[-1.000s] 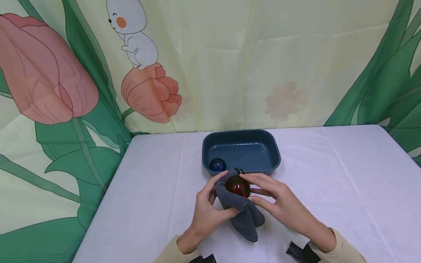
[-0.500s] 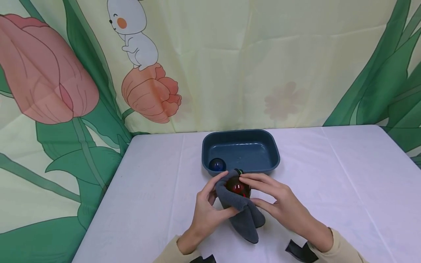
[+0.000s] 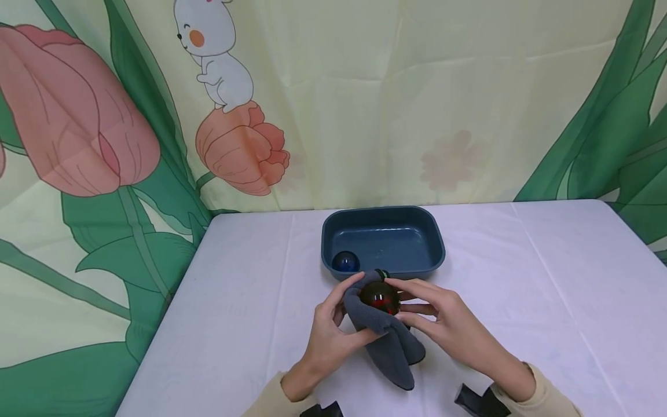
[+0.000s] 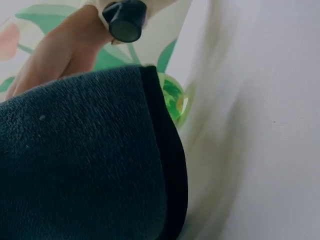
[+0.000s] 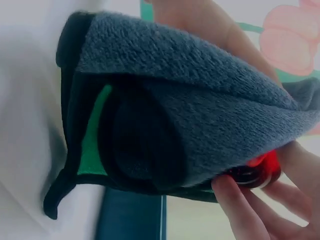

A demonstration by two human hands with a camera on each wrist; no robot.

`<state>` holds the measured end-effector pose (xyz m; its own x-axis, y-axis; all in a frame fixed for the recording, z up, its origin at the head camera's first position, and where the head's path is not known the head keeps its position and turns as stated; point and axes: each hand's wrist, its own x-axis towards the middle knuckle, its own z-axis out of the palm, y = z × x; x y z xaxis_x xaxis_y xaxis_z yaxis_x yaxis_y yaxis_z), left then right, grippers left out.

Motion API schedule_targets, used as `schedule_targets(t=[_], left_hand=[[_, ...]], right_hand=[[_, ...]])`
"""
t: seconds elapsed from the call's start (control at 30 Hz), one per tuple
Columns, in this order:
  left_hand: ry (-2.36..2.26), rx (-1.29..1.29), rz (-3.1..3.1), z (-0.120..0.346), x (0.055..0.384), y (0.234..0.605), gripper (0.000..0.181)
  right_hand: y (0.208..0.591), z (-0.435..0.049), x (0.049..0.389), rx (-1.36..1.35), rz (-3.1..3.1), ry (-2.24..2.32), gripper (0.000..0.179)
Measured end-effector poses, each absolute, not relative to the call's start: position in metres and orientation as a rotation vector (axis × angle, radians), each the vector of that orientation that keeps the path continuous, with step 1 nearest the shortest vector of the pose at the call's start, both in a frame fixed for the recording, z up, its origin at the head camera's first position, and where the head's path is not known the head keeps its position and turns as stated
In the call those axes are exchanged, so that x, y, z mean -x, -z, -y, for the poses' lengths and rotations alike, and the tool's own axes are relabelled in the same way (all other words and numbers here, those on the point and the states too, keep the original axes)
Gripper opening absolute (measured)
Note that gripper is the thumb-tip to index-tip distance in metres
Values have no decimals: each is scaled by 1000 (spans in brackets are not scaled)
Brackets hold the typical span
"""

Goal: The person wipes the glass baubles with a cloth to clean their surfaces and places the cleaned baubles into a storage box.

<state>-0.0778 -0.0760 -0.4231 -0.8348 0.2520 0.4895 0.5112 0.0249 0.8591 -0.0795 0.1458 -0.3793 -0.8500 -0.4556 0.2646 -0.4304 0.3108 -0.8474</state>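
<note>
Dark red glassy ball (image 3: 380,299) nests in a fold of grey plush cloth (image 3: 389,351), between the two hands and on the near side of a dark-blue tub (image 3: 388,246). Leftmost, a pink tulip (image 3: 88,121) is printed on the backdrop (image 3: 365,116) beyond the white-covered surface (image 3: 234,301). Next comes the left hand (image 3: 330,339), its fingers curved round the cloth and its thumb laid across the front fold; the left wrist view shows, behind the cloth's black edging (image 4: 170,150), part of a green glassy thing (image 4: 173,100) whose full shape is hidden. A deep-blue ball (image 3: 345,261) lies inside the tub, in its near left corner. Right of that, the cloth's loose ends droop toward the person, and the right wrist view picks out a green strip (image 5: 92,150) beside the black edging. Farthest right, the right hand (image 3: 445,313) pinches the red ball, index finger near its top and thumb low on its side, the fingers parted just enough to span it. Since half a second ago little has moved: more of the right hand's fingers show between index and thumb, and the ball's red glow looks dimmer, perhaps from a slight turn. That suggests the ball is being handled against the cloth, outside the tub.
</note>
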Motion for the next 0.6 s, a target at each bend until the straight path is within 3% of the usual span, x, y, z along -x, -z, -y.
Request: schedule_targets(t=[0.3, 0.6], left_hand=[[1888, 792, 2097, 77, 78, 424, 75], [1865, 810, 2069, 76, 77, 421, 74]], right_hand=[[374, -149, 79, 870, -2551, 1496, 56], [375, -151, 81, 1268, -2789, 1388, 75]])
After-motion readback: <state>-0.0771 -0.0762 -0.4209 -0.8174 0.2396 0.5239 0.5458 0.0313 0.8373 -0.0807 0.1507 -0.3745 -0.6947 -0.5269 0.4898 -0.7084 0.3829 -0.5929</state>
